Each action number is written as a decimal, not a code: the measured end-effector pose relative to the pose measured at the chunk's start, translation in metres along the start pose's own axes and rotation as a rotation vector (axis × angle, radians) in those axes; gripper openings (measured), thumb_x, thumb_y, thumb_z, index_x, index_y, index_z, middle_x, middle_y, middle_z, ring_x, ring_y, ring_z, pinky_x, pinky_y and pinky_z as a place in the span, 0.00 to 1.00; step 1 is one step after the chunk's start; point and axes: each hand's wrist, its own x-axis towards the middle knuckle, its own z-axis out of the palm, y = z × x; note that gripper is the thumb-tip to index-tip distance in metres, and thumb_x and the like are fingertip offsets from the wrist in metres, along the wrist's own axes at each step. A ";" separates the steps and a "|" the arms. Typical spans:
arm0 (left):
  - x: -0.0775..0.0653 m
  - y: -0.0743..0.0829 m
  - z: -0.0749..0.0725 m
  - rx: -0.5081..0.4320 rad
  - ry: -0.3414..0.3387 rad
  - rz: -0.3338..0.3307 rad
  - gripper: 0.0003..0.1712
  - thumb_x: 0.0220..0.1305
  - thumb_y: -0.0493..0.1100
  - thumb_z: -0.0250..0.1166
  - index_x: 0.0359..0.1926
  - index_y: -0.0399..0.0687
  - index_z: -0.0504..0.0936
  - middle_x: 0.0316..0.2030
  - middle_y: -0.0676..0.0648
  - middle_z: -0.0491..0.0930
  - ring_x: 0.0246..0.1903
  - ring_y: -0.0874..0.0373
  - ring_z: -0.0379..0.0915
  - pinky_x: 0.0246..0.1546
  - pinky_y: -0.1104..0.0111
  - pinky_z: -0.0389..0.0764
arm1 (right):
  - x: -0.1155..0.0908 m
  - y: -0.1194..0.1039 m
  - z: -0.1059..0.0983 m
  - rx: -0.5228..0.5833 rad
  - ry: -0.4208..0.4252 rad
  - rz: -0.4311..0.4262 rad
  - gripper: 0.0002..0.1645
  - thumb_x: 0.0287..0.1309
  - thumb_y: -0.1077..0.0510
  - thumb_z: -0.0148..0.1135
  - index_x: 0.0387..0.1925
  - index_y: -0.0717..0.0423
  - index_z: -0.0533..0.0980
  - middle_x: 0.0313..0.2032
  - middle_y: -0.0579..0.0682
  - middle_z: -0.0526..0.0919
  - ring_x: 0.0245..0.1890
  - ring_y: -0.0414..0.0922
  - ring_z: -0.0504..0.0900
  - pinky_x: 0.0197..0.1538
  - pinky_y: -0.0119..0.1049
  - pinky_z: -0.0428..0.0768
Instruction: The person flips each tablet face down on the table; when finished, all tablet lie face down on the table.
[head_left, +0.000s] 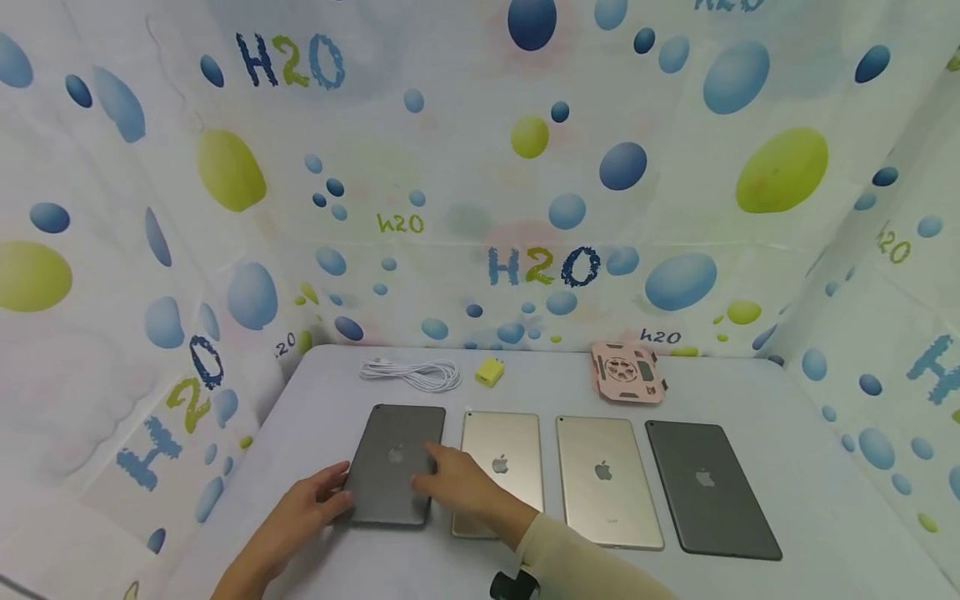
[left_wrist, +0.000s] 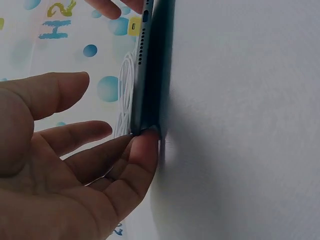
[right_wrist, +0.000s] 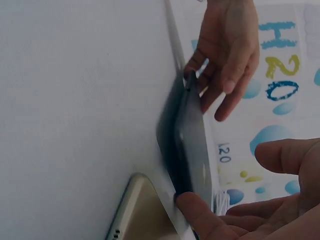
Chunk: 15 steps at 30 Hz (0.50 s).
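Observation:
A dark grey tablet [head_left: 393, 492] lies back side up at the left of the row, an apple logo on its back. It sits a little off the white tabletop in both wrist views. My left hand [head_left: 302, 510] is at its left edge: in the left wrist view, fingertips [left_wrist: 145, 145] touch the edge from below while the thumb stays apart. At the opposite edge is my right hand [head_left: 468, 485], with a fingertip [right_wrist: 192, 202] against the tablet and its thumb clear of it. My right forearm partly hides a gold tablet [head_left: 501, 433].
Another gold tablet [head_left: 607, 492] and a second dark grey tablet [head_left: 708, 492] lie to the right. Along the back are a coiled white cable [head_left: 412, 374], a yellow charger plug [head_left: 490, 372] and a pink case-like object [head_left: 626, 373]. Patterned curtains [head_left: 450, 167] enclose the table.

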 end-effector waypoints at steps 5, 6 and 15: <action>-0.003 0.002 0.001 0.053 0.007 -0.012 0.37 0.71 0.47 0.63 0.72 0.30 0.65 0.63 0.27 0.75 0.58 0.36 0.78 0.52 0.49 0.83 | 0.001 0.004 -0.002 -0.010 -0.002 -0.010 0.42 0.66 0.47 0.59 0.73 0.67 0.64 0.68 0.63 0.73 0.70 0.60 0.70 0.69 0.56 0.71; -0.003 0.003 0.001 0.059 0.009 -0.017 0.37 0.71 0.48 0.63 0.72 0.31 0.65 0.62 0.28 0.76 0.57 0.37 0.79 0.51 0.49 0.84 | 0.001 0.004 -0.003 -0.008 -0.002 -0.010 0.42 0.66 0.47 0.59 0.72 0.67 0.64 0.68 0.63 0.74 0.70 0.60 0.71 0.68 0.56 0.72; -0.008 0.010 0.000 0.054 -0.003 -0.006 0.37 0.71 0.49 0.63 0.72 0.31 0.66 0.62 0.28 0.76 0.57 0.36 0.78 0.50 0.48 0.84 | -0.005 0.008 -0.004 -0.002 -0.031 -0.017 0.41 0.66 0.46 0.59 0.73 0.64 0.65 0.67 0.62 0.75 0.69 0.60 0.71 0.68 0.57 0.72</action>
